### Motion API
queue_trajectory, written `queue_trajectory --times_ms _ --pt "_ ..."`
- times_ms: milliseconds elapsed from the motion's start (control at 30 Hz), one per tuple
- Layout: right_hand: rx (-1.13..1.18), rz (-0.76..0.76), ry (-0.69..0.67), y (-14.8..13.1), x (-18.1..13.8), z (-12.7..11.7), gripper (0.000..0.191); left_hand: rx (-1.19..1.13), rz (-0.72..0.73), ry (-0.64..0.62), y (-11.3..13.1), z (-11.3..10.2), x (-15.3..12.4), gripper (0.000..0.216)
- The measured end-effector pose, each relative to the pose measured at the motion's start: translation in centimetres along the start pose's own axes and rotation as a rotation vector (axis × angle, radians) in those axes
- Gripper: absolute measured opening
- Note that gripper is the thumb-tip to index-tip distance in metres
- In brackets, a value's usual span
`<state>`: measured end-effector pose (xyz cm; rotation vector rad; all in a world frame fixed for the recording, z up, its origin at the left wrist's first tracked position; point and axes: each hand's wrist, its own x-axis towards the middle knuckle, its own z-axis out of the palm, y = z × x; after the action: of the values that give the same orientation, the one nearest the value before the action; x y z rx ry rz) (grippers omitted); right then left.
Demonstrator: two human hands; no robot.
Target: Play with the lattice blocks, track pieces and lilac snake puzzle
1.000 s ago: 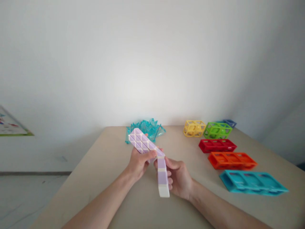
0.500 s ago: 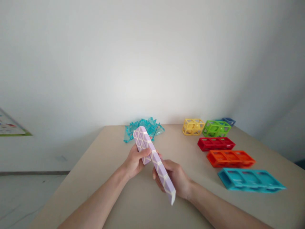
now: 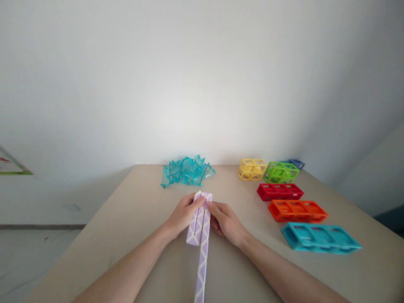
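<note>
Between my hands is a lilac and white snake puzzle [image 3: 202, 235], made of wedge segments. Its upper part is folded into rows lying side by side, and one long straight strip runs down toward me past the lower edge of the view. My left hand [image 3: 183, 213] grips the folded part from the left, thumb on top near the far end. From the right, my right hand [image 3: 226, 221] pinches the same end, its thumb on the top face. The fingers beneath the puzzle are mostly hidden.
Clear teal plastic pieces [image 3: 188, 170] lie heaped at the table's back edge. On the right stand yellow [image 3: 251, 169], green [image 3: 280, 172], red [image 3: 280, 192], orange [image 3: 297, 211] and turquoise [image 3: 321, 237] open-frame blocks, with a blue block [image 3: 296, 164] behind. A wall rises behind the table [image 3: 142, 198].
The puzzle has swung from a diagonal to nearly upright in view and come lower and nearer. My right hand has shifted from the long strip up to the folded end.
</note>
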<state>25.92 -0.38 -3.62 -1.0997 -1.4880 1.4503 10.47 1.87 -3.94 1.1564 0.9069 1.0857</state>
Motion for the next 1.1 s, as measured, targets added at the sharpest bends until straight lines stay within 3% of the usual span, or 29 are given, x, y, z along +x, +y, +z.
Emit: queue_trajectory --times_ms 167,333,433,533,700,833,933,1100 --pt "0.354 0.084 -0.067 0.2 0.4 0.3 0.046 0.134 0.114 -0.058 0.4 0.0 -0.2 0.031" --pt "0.821 0.180 -0.426 -0.6 0.0 -0.7 0.041 0.240 0.230 -0.136 1.0 -0.9 -0.7 0.030" --pt "0.924 0.161 -0.499 -0.4 -0.6 -1.3 0.041 0.222 0.249 -0.176 1.3 -1.0 -1.0 0.030" --pt "0.847 0.130 -0.398 0.1 -0.9 -1.0 0.040 0.165 0.243 -0.191 1.2 -1.0 -1.0 0.031" --pt "0.421 -0.088 -0.004 0.5 -0.5 0.5 0.028 0.144 0.209 -0.100 0.6 -1.1 -0.4 0.032" --pt "0.379 -0.153 0.184 0.2 -0.3 1.0 0.032 0.127 0.141 -0.139 0.8 -1.0 -0.4 0.035" --pt "0.479 -0.148 0.233 -0.3 -0.3 1.0 0.036 0.076 0.111 -0.201 1.0 -0.9 -0.6 0.035" --pt "0.547 -0.110 0.154 -0.9 -0.3 1.0 0.032 0.021 0.083 -0.232 0.9 -0.7 -0.6 0.033"
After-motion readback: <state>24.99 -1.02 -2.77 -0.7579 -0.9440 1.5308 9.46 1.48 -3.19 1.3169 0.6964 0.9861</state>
